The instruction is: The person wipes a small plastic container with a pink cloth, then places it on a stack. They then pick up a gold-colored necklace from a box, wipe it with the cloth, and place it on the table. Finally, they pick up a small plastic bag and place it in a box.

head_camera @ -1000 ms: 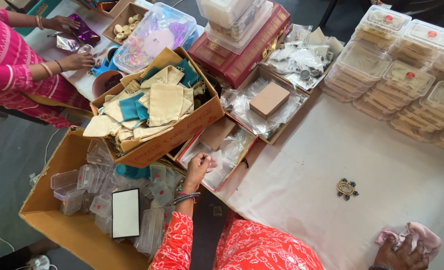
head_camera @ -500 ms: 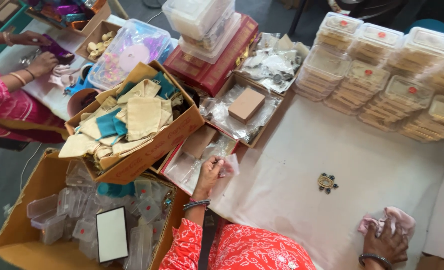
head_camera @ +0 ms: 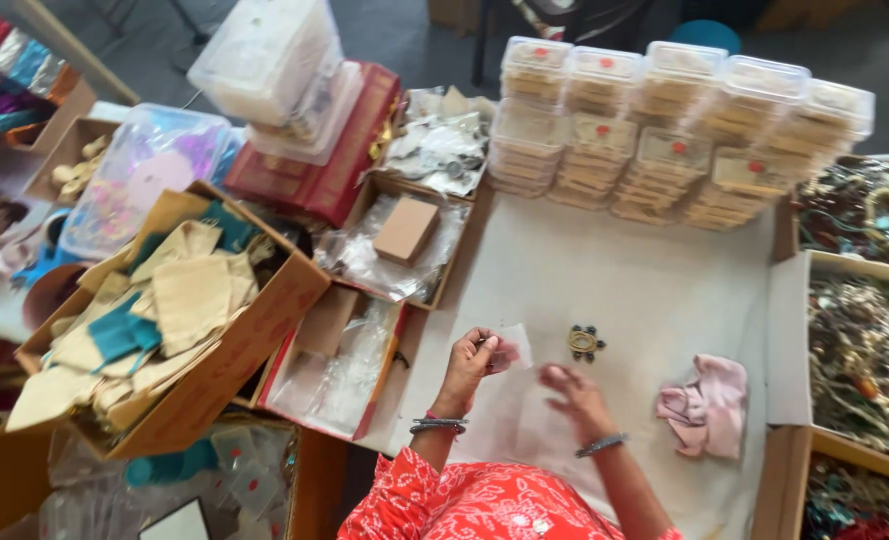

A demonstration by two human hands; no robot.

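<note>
At the bottom middle of the frame, an orange sleeve (head_camera: 464,505) is cut off by the edge. Just above it, the left hand (head_camera: 472,362) pinches the corner of a thin clear bag (head_camera: 509,375) that is hard to see on the white cloth (head_camera: 644,290). The right hand (head_camera: 572,392) is blurry, fingers spread open, holding nothing. A small round jewel piece (head_camera: 584,342) lies just past the hands. A pink cloth (head_camera: 706,405) sits right. Stacked clear boxes (head_camera: 664,140) fill the top
</note>
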